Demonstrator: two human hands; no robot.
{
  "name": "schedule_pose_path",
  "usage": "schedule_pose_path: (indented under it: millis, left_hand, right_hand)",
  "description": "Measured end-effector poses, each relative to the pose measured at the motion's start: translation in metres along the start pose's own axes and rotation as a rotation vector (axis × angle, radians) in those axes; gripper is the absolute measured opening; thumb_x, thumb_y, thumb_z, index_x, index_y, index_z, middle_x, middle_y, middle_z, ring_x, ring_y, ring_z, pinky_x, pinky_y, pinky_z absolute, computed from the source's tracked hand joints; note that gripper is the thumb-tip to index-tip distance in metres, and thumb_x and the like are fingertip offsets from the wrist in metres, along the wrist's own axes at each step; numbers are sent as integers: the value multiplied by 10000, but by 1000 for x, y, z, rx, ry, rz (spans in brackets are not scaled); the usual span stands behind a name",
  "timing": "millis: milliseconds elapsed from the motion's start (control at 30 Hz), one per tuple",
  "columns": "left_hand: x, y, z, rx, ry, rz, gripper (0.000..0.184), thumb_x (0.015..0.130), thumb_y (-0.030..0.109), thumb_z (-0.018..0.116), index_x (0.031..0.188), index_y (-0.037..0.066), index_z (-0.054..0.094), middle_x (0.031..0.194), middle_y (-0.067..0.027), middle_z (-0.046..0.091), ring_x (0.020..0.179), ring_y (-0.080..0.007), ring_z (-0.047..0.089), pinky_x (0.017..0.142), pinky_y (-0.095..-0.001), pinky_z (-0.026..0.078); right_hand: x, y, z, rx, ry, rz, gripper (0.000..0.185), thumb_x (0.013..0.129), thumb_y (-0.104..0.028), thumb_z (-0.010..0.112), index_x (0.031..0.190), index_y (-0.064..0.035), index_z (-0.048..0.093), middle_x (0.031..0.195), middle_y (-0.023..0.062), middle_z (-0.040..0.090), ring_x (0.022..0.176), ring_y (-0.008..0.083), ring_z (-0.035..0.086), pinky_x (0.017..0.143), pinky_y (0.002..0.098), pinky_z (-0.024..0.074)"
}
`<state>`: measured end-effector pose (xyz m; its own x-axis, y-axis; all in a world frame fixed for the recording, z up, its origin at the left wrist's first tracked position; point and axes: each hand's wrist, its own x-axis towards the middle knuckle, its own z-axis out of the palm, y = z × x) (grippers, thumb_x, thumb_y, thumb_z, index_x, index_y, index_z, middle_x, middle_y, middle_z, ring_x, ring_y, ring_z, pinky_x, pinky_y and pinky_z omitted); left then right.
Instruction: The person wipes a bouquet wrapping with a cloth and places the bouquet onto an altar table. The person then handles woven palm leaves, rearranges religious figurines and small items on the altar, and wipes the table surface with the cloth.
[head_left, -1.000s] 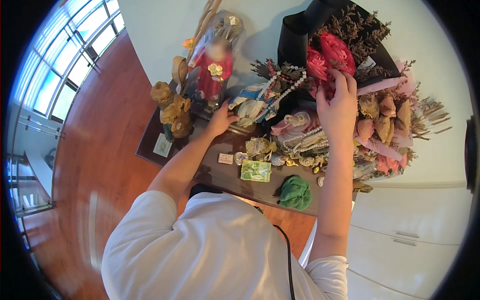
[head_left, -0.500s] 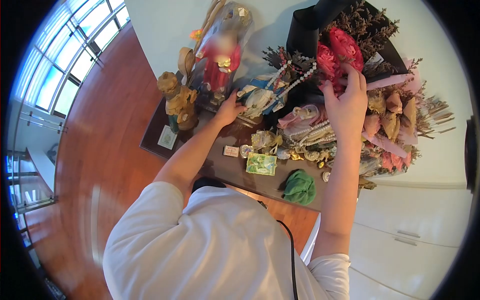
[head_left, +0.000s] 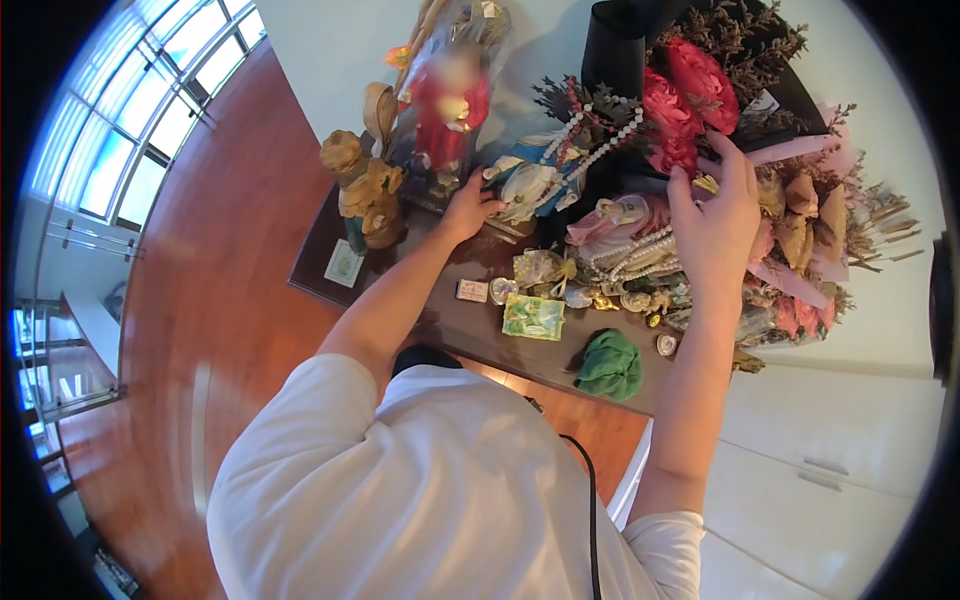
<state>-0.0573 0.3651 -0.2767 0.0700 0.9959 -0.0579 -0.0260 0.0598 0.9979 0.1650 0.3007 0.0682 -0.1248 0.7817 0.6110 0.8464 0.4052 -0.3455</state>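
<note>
My left hand (head_left: 468, 212) is at the base of a blue-and-white robed figurine (head_left: 530, 190), its thumb and fingers closed against the lower end. The figurine leans, with a beaded necklace (head_left: 604, 143) draped over its upper part. My right hand (head_left: 722, 215) is raised by the red flowers (head_left: 690, 95) of a black-wrapped bouquet. Its thumb and forefinger are spread apart below the blooms, and a small yellowish piece shows between them. Beneath that hand lies a pink-robed figurine (head_left: 615, 222) with pearl strings.
A red-robed figurine in clear plastic (head_left: 448, 125) and a brown carved figure (head_left: 362, 190) stand at the left. Along the front of the dark tabletop (head_left: 450, 335) lie a green cloth (head_left: 609, 365), a green packet (head_left: 533, 317) and a small box (head_left: 472, 291). Dried flowers (head_left: 800, 215) fill the right.
The view has shifted slightly, moving everything a little to the right. My right hand sits a little lower against the red flowers, uncovering more of them. My left hand stays at the figurine's base.
</note>
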Motion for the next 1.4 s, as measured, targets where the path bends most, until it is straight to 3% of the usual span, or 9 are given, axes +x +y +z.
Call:
schedule_pose_path:
  millis: [100, 233, 367, 467, 533, 633, 900, 1200, 1400]
  left_hand:
    - [-5, -2, 4, 108, 94, 36, 938, 829, 42, 758, 1561, -13, 174, 1462, -215, 509, 1272, -317, 587, 1025, -381, 496]
    - [-72, 26, 7, 360, 286, 65, 641, 830, 117, 777, 1388, -17, 489, 1288, -219, 624, 1148, -313, 658, 920, -384, 542]
    - [-164, 7, -21, 486, 327, -2, 414, 832, 166, 786, 1199, 42, 638, 1054, -159, 687, 933, -282, 688, 807, -365, 551]
    - [-194, -14, -60, 468, 572, -81, 499, 812, 196, 809, 1234, 25, 603, 1062, -156, 662, 955, -282, 660, 829, -357, 538]
    - [-195, -6, -85, 578, 824, -177, 659, 784, 211, 834, 1327, 5, 522, 1191, -173, 608, 1082, -285, 614, 901, -378, 513]
    - [-182, -1, -116, 525, 815, -111, 813, 757, 212, 853, 1410, -16, 424, 1311, -186, 533, 1185, -291, 553, 994, -408, 465]
    - [-167, 54, -131, 242, 489, 254, 977, 762, 114, 832, 1529, -13, 242, 1440, -195, 463, 1298, -266, 492, 1083, -400, 405]
    - [-159, 72, -119, 90, 606, 215, 789, 906, 162, 731, 1527, 15, 265, 1427, -165, 475, 1258, -235, 516, 1051, -384, 422]
    - [-136, 72, -189, -237, 970, 175, 330, 994, 235, 620, 1239, 14, 597, 1146, -70, 653, 1093, -173, 620, 885, -307, 483]
  right_hand:
    - [-16, -14, -18, 22, 11, 38, 437, 861, -40, 694, 1279, 14, 579, 1224, 171, 618, 1040, 228, 673, 812, 329, 576]
    - [-77, -9, -55, 368, -30, 165, 210, 902, -1, 672, 1107, 21, 630, 997, 56, 671, 898, 109, 649, 777, 258, 530]
    - [-160, 55, -53, 484, -337, 713, 149, 934, 2, 631, 1082, 7, 618, 858, 3, 610, 821, 74, 581, 721, 222, 481]
    - [-236, 112, -28, 144, -437, 808, 218, 890, -58, 692, 1085, 9, 625, 813, 31, 644, 790, 165, 641, 711, 286, 511]
    - [-291, 149, -9, -141, -470, 696, 390, 818, -132, 749, 1151, 16, 611, 997, 159, 684, 917, 335, 675, 796, 397, 538]
    - [-343, 171, 19, -245, -391, 608, 592, 756, -199, 780, 1258, 18, 556, 1241, 281, 596, 1094, 464, 604, 915, 494, 509]
    - [-379, 191, 54, -227, -583, 776, 801, 733, -234, 790, 1396, 42, 435, 1342, 310, 521, 1206, 467, 549, 1017, 479, 474]
    - [-370, 184, 51, -228, -639, 817, 804, 747, -251, 773, 1416, 31, 428, 1355, 288, 522, 1215, 448, 551, 1023, 475, 474]
    - [-357, 168, 50, -288, -674, 876, 793, 763, -276, 742, 1424, 21, 421, 1375, 255, 518, 1218, 443, 551, 1009, 485, 482]
